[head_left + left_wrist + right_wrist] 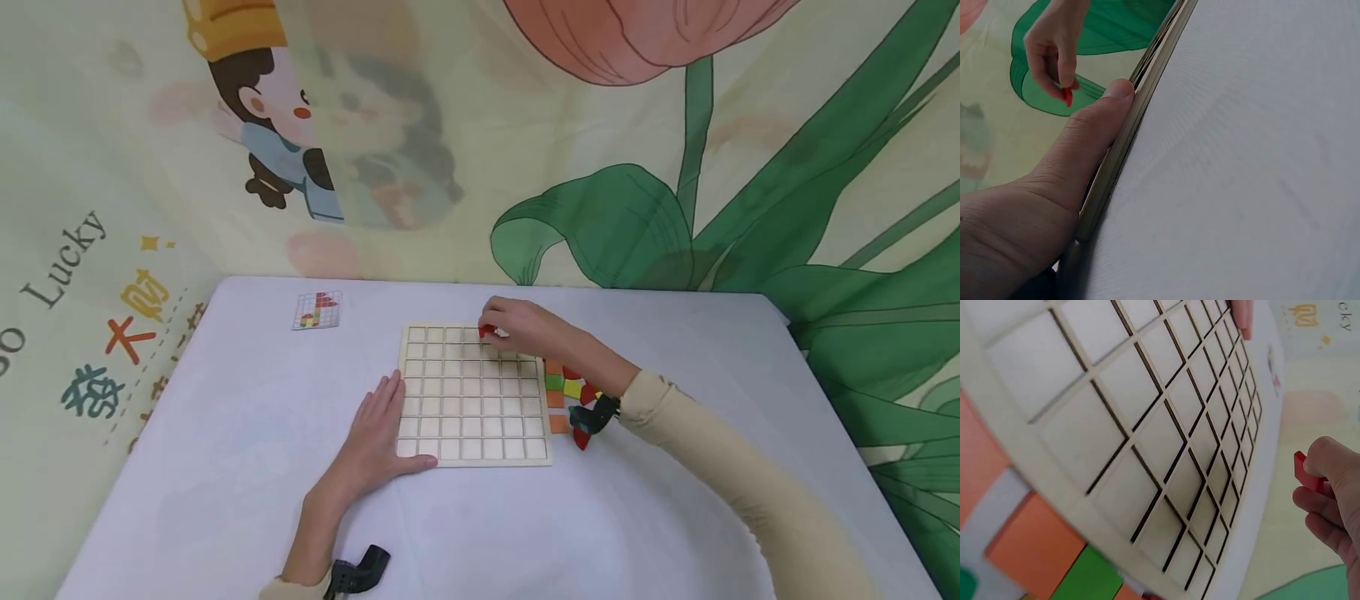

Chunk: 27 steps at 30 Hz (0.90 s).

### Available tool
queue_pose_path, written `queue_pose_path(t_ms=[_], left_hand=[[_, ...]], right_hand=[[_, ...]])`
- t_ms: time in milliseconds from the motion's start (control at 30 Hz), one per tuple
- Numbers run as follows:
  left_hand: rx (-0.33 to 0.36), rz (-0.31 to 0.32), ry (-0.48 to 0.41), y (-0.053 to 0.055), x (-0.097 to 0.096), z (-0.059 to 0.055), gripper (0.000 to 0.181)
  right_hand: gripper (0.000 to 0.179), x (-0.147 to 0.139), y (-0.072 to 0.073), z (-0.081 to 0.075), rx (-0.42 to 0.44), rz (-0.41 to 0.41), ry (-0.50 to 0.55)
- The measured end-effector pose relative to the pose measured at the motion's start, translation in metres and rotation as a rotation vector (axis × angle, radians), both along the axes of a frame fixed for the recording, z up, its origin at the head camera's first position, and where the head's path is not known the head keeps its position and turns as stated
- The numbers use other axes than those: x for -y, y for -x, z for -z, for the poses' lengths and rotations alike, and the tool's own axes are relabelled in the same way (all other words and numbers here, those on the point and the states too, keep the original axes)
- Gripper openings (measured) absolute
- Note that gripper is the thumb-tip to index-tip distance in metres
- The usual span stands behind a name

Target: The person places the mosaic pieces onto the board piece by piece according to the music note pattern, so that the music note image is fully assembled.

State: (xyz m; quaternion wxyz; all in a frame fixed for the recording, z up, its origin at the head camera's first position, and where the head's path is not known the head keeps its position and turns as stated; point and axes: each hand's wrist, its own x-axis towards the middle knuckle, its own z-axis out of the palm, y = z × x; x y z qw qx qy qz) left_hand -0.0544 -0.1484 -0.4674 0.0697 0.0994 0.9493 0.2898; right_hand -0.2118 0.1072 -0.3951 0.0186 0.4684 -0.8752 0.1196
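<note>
- While the left hand (371, 442) rests its straight fingers against the grid board (472, 408), the right hand (528, 323) pinches a red piece (1309, 480) (just a little one) up off the board, by its far edge.
- The board lies flat on the white worktop (225, 467).
- Loose colored pieces (572, 389) lie just beside its right edge.
- A picture card (317, 310) lies at the back left.

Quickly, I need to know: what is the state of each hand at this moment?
Left hand: open, resting against the wooden grid board.
Right hand: closed, pinching a small red piece.
</note>
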Motion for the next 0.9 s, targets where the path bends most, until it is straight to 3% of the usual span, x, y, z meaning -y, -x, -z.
queue_pose_path(t_ms=[200, 433, 700, 900], left_hand=[[-0.001, 0.01, -0.009, 0.0, -0.003, -0.001, 0.121], [0.002, 0.005, 0.016, -0.001, -0.001, -0.001, 0.123], [0.005, 0.002, 0.018, -0.001, 0.003, -0.001, 0.123], [-0.003, 0.009, 0.012, 0.0, 0.002, 0.0, 0.122]], right_hand=[[0.009, 0.02, 0.016, 0.014, 0.069, -0.038, -0.082], [0.013, 0.03, 0.021, 0.022, 0.119, 0.005, -0.161], [0.012, 0.036, 0.025, 0.024, 0.175, 0.027, -0.119], [0.01, 0.033, 0.024, 0.031, 0.197, 0.058, -0.022]])
